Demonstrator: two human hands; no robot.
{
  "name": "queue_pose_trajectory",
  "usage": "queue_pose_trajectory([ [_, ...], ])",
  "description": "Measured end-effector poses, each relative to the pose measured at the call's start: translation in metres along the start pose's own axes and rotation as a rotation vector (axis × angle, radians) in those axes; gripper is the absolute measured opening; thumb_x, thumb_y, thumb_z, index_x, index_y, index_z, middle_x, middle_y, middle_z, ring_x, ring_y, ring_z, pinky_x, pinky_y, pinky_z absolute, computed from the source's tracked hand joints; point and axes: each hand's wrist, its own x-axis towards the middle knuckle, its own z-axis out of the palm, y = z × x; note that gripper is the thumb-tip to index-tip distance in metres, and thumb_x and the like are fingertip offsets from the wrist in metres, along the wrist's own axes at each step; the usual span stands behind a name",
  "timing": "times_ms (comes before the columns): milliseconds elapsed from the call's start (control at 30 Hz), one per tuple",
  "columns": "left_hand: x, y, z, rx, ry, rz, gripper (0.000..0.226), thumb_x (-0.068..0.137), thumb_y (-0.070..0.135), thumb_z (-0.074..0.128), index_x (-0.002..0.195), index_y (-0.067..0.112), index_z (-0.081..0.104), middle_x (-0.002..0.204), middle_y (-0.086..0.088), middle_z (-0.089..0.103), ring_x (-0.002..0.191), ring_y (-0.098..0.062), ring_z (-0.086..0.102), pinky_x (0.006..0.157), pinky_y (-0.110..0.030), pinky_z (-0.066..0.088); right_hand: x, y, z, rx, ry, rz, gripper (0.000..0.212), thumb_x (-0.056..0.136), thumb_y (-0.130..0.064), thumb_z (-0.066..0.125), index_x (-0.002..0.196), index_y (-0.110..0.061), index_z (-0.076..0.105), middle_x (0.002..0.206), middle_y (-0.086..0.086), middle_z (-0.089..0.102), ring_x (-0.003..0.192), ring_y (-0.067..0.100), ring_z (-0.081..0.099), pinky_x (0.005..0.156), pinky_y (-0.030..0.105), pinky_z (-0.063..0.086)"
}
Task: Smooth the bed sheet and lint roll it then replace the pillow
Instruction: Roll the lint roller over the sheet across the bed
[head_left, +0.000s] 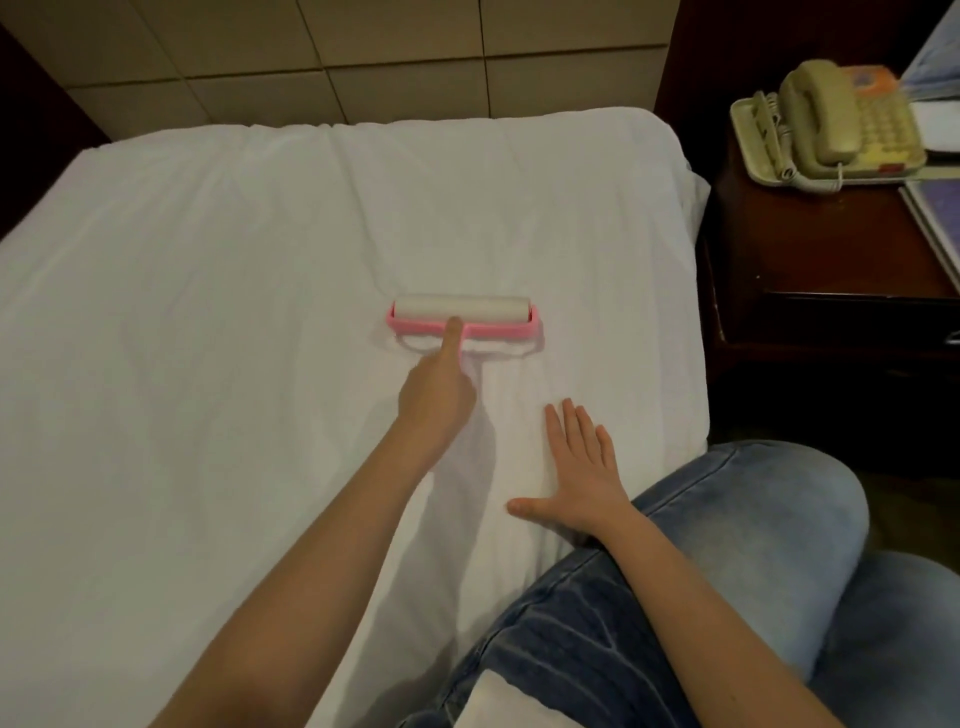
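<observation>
Nearest the camera, a knee in blue jeans (727, 545) rested on the bed's right edge. Just ahead of it the right hand (576, 467) lay open and flat on the white bed sheet (208, 312), fingers spread, pinning the cloth and holding nothing. To its left and further out, the left hand (436, 395) was closed around the handle of the lint roller (462, 317), its forefinger stretched along the pink frame, with the white roll lying crosswise on the sheet beyond the fingertips. Faint creases ran across the sheet between the two hands and past the roller toward the head of the bed. No pillow was in view, so that step looked not yet done. Far off to the right of both hands, a telephone (831, 124) sat on a dark nightstand (810, 260).

The main risk appeared to be the sticky roll grabbing the loose cloth and dragging it into fresh wrinkles if the right hand eased its hold. Uneven pressure from one forefinger could also tilt the roller, leaving a strip uncleaned.
</observation>
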Motion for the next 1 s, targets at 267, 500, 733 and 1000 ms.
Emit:
queue_pose_trajectory([
  [267, -0.112, -0.028, 0.008, 0.186, -0.130, -0.070, 0.072, 0.095, 0.017, 0.040, 0.149, 0.034, -0.005, 0.083, -0.006, 0.056, 0.073, -0.024, 0.053, 0.061, -0.028, 0.035, 0.005, -0.002, 0.003, -0.019, 0.052, 0.020, 0.130, 0.071, -0.075, 0.058, 0.142, -0.013, -0.031, 0.135, 0.000, -0.045, 0.129, 0.014, -0.039, 0.107, 0.036, -0.025],
  [500, 0.019, 0.015, 0.000, 0.015, 0.004, 0.026, 0.067, 0.094, 0.010, 0.039, 0.151, 0.025, 0.008, 0.107, -0.019, 0.060, 0.094, -0.033, 0.059, 0.067, -0.031, 0.035, 0.004, -0.001, 0.002, 0.013, 0.062, 0.052, 0.125, 0.075, -0.074, 0.054, 0.143, -0.012, -0.030, 0.146, 0.002, -0.039, 0.140, 0.020, -0.031, 0.108, 0.035, -0.024],
  [733, -0.071, -0.008, -0.008, 0.164, -0.168, -0.038, 0.069, 0.094, 0.016, 0.041, 0.150, 0.030, 0.003, 0.117, -0.015, 0.058, 0.104, -0.030, 0.056, 0.073, -0.028, 0.036, 0.009, 0.000, 0.002, 0.011, 0.106, 0.056, 0.125, 0.073, -0.076, 0.054, 0.144, -0.014, -0.028, 0.148, 0.003, -0.038, 0.139, 0.020, -0.031, 0.106, 0.035, -0.025],
  [1000, -0.009, 0.002, 0.004, 0.078, -0.032, 0.034, 0.070, 0.093, 0.010, 0.042, 0.150, 0.031, 0.007, 0.099, -0.019, 0.061, 0.086, -0.032, 0.058, 0.064, -0.031, 0.034, 0.008, 0.000, 0.000, 0.011, 0.126, 0.061, 0.117, 0.078, -0.074, 0.051, 0.147, -0.016, -0.024, 0.153, 0.004, -0.031, 0.141, 0.019, -0.028, 0.108, 0.035, -0.023],
])
